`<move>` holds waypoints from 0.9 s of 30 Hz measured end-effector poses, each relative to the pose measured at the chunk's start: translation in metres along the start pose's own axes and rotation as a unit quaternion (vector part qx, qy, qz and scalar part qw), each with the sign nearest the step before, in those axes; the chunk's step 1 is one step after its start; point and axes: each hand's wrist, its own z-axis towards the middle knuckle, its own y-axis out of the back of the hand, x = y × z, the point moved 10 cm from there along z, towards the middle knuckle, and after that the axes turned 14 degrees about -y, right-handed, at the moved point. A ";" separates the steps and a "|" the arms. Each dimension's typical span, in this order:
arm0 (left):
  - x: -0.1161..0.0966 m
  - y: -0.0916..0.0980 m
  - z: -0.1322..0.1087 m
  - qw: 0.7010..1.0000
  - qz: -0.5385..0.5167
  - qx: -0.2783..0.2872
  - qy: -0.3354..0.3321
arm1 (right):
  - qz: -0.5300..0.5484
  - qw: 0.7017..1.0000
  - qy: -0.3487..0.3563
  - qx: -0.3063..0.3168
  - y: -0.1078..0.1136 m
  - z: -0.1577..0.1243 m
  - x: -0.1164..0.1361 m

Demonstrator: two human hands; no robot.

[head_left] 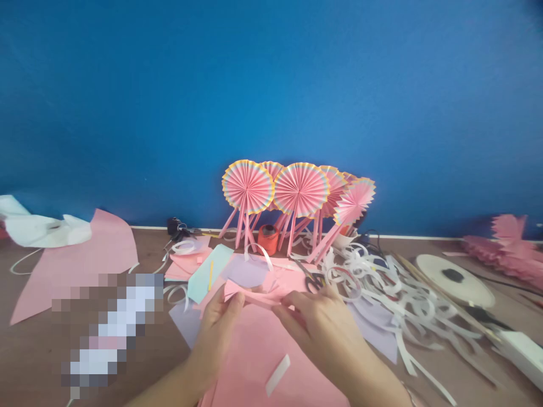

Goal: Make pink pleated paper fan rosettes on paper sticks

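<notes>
A paper-craft workspace is showing: pleated paper fans point(299, 189) are leaning against a blue wall point(271, 85); pink sheets point(254, 350), white paper strips point(382, 282), scissors point(311, 280) and a ribbon spool point(268, 237) are lying scattered below

Between your left grip point(217, 330) and right grip point(324, 330): pink pleated paper point(254, 295). Under them, plain pink sheet point(254, 356). Beyond: pink fans point(248, 185), yellow-blue rims; orange spool point(268, 238). Right: white strips point(382, 288). Blue wall point(271, 85), brown desk point(29, 356).

We can read no text, label, brand, number or sign anywhere. The folded strip point(254, 295), the fans point(271, 189) and the spool point(268, 238) all look plain to us (motion blur softens the finer details). The pixelated patch point(106, 328) at lower left shows nothing legible.
</notes>
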 end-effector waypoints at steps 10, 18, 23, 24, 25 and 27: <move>0.007 0.004 0.000 0.998 -0.031 -0.033 0.037 | 0.010 0.999 0.020 -0.022 0.003 0.005 -0.003; -0.001 -0.012 0.002 0.996 -0.073 0.011 0.046 | 0.033 0.999 0.011 -0.032 0.003 0.006 -0.004; -0.007 -0.007 0.000 0.999 0.035 0.012 -0.008 | 0.084 0.995 0.019 -0.057 0.002 0.002 0.005; -0.007 -0.003 -0.001 0.998 0.066 0.002 -0.010 | 0.093 0.994 0.023 -0.059 0.001 0.001 0.008; -0.006 -0.002 -0.002 0.996 0.087 -0.002 -0.008 | 0.101 0.993 0.027 -0.060 0.000 -0.001 0.010; -0.003 -0.004 -0.003 0.996 0.094 0.008 -0.001 | 0.120 0.991 0.036 -0.053 -0.001 -0.001 0.013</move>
